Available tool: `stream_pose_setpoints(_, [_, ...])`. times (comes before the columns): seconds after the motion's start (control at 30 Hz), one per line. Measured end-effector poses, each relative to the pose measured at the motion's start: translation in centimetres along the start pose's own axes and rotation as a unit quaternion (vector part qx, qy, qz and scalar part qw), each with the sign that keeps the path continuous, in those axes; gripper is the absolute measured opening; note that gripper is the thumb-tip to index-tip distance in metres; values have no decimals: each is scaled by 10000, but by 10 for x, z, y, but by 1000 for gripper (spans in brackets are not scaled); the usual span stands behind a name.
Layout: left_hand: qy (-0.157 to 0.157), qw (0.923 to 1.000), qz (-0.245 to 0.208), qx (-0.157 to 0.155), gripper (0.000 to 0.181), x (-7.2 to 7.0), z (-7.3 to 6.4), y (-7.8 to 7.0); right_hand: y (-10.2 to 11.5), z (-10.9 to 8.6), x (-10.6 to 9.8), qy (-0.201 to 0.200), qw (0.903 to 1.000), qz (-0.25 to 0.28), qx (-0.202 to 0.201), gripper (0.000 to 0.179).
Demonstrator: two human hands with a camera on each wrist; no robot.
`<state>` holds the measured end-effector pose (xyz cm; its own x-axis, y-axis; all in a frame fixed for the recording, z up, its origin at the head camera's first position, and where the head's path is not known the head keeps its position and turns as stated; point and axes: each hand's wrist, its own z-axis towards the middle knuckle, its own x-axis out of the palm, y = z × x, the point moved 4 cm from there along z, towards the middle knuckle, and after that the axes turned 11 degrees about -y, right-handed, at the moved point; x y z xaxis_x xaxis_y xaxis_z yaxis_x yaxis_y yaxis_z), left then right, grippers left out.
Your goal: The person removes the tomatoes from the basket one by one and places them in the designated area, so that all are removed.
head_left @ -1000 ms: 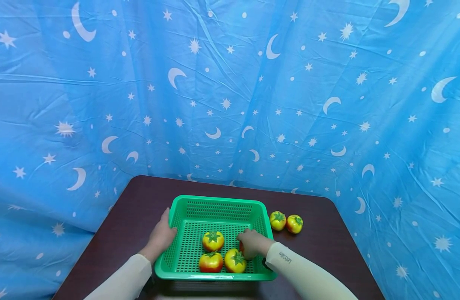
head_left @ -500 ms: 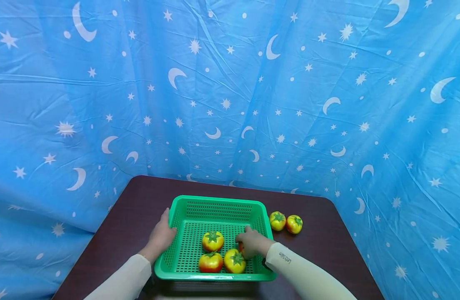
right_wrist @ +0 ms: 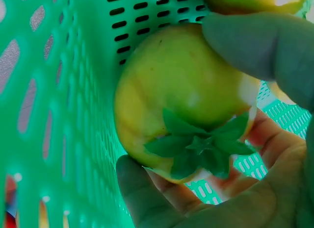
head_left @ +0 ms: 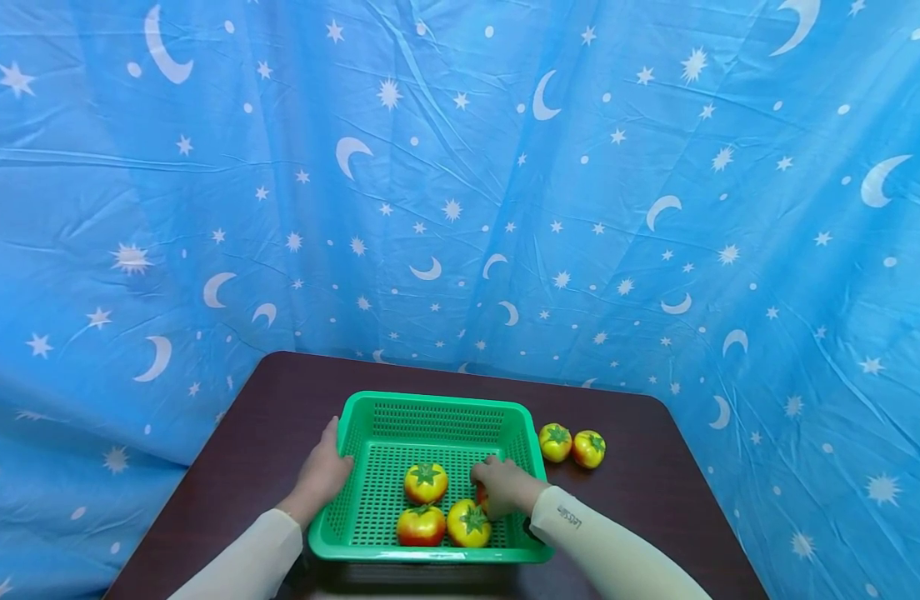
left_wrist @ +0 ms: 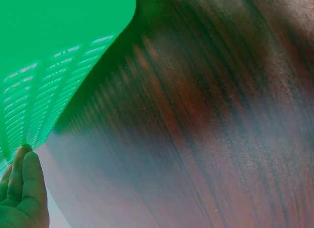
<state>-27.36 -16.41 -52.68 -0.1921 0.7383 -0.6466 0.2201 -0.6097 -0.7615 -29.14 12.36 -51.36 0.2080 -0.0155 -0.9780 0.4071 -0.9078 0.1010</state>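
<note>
A green perforated plastic basket (head_left: 430, 553) stands on the dark table. My left hand (head_left: 323, 473) grips its left side, thumb at the rim; in the left wrist view the fingers (left_wrist: 33, 174) lie against the outer wall. Down inside the basket, my right hand (head_left: 505, 485) holds a yellow-red tomato (right_wrist: 167, 86) with a green star-shaped calyx, thumb on one side and fingers round the other. Most of that tomato is hidden by the hand in the head view. Beside it lie three tomatoes: a front right one (head_left: 469, 525), a front left one (head_left: 421, 527) and one behind (head_left: 426, 483).
Two more tomatoes, one nearer the basket (head_left: 555, 442) and one farther right (head_left: 589, 449), lie on the table (head_left: 640, 517) just outside the basket's right wall. A blue curtain (head_left: 460, 183) with moons and stars hangs behind the table and along its sides.
The front right tomato in the basket has shifted slightly left. My right hand keeps its hold on its tomato with barely any movement; the left hand stays at the basket's side.
</note>
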Motion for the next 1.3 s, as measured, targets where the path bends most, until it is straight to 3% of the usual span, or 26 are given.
stream_pose_setpoints(0.37, [10, 9999, 114, 76, 76, -4, -1, 8, 8, -6, 1, -73, 9997, 215, 38, 48])
stream_pose_setpoints(0.73, [-113, 9999, -73, -88, 76, -1, -10, 19, 9, -1, -10, -141, 9996, 215, -96, 49])
stream_pose_setpoints(1.07, [-34, 9996, -197, -181, 76, -1, -8, 15, 7, -1, -21, -46, 9997, 247, -18, 48])
stream_pose_setpoints(1.3, [103, 9996, -257, -83, 76, -4, 3, 7, 3, 0, -18, -165, 9986, 497, 42, 54])
